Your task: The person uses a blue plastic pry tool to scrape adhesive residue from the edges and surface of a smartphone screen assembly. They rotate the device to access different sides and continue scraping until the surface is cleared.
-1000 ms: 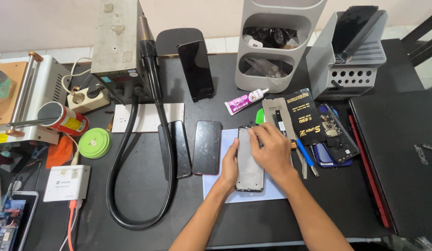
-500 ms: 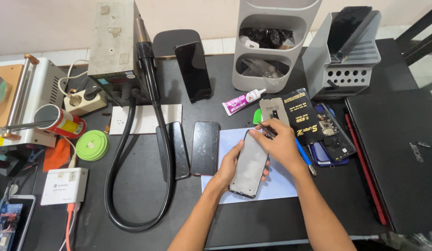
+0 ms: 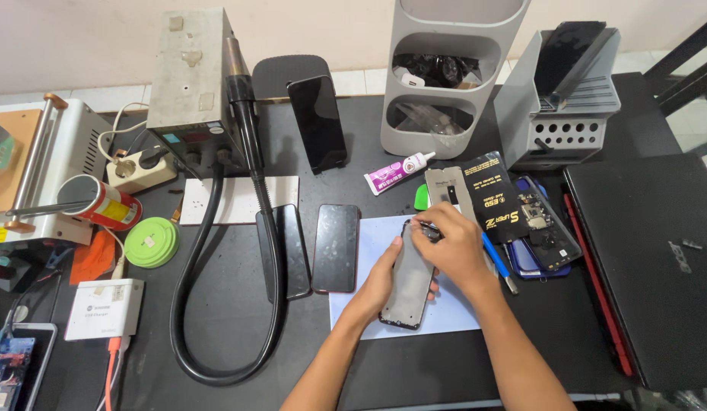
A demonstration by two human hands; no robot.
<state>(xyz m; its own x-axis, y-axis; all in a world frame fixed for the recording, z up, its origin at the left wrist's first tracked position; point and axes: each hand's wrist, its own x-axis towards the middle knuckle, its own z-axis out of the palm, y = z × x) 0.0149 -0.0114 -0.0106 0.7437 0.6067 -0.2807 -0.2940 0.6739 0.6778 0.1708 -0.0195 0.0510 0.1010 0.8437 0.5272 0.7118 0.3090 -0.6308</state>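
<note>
From the head view, the phone frame (image 3: 406, 285) lies tilted on the white sheet (image 3: 452, 316) near the desk's near edge, the left hand (image 3: 380, 280) cupping its left edge and the right hand (image 3: 451, 247) pinching its far end; probably light, thin and fragile, it is best held by its edges.

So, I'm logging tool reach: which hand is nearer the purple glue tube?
Right. The right hand works at the phone frame's top, just below the purple glue tube; the left hand sits lower, farther away.
</note>
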